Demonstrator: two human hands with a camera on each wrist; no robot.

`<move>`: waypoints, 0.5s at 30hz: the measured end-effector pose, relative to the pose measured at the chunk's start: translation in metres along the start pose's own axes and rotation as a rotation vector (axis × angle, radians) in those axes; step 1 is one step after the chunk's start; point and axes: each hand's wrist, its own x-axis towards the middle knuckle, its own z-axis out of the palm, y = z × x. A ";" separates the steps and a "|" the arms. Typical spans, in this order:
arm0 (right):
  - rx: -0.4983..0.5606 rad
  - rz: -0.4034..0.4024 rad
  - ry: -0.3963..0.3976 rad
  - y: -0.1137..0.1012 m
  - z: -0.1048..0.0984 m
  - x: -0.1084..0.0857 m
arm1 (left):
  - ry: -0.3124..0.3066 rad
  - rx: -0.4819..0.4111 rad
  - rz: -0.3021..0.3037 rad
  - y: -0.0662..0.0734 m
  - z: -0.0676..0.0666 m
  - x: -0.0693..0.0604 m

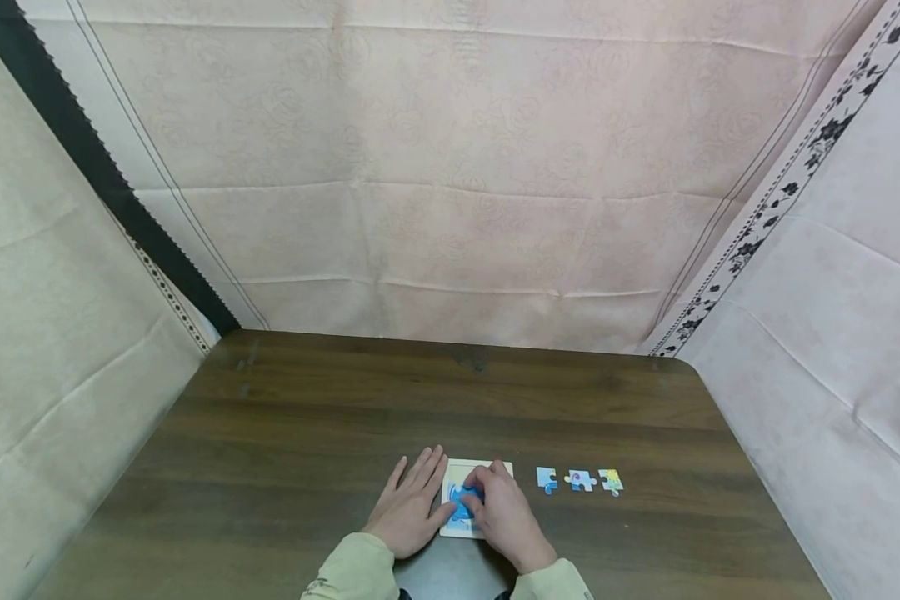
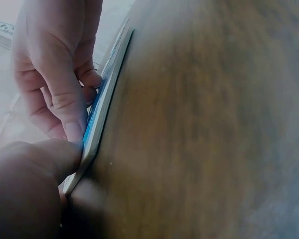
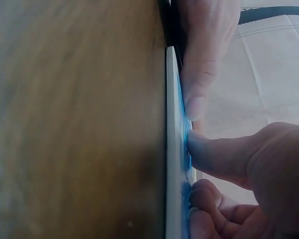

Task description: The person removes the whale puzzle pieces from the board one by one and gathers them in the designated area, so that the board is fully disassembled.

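Note:
A small jigsaw board with a pale frame lies flat near the table's front edge. Blue puzzle pieces show in its lower left part. My left hand rests along the board's left side, fingers straight, with its thumb on the frame and blue part. Over the board, my right hand has its thumb and curled fingers at a blue puzzle piece, pinching it against the board. In the right wrist view, the right thumb touches the blue surface. The right hand hides much of the board and the piece's outline.
To the right of the board lie three loose puzzle pieces in a row: a blue one, a blue-and-white one and a yellow-and-blue one. The brown wooden table is bordered by pale patterned cloth at the back and sides.

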 end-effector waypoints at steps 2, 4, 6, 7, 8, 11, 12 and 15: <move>-0.008 -0.005 -0.001 0.000 0.000 0.001 | -0.006 0.004 -0.004 0.000 0.000 0.000; -0.012 -0.014 -0.001 -0.001 -0.001 0.001 | -0.014 0.004 -0.011 0.001 -0.001 0.000; -0.014 -0.019 -0.004 -0.002 -0.001 0.001 | -0.026 0.005 -0.020 0.001 -0.002 0.000; -0.016 -0.020 -0.007 -0.002 -0.001 0.001 | -0.030 0.005 -0.024 0.001 -0.002 0.000; -0.015 -0.022 -0.008 -0.003 -0.001 0.001 | -0.034 0.006 -0.027 0.002 -0.002 0.000; -0.021 -0.020 -0.013 -0.003 -0.001 0.001 | -0.040 0.012 -0.033 0.002 -0.002 0.001; -0.023 -0.019 -0.013 -0.003 0.000 0.002 | -0.041 0.014 -0.034 0.002 -0.002 0.001; -0.036 -0.021 -0.013 -0.003 0.000 0.002 | -0.041 0.023 -0.032 0.002 -0.002 0.001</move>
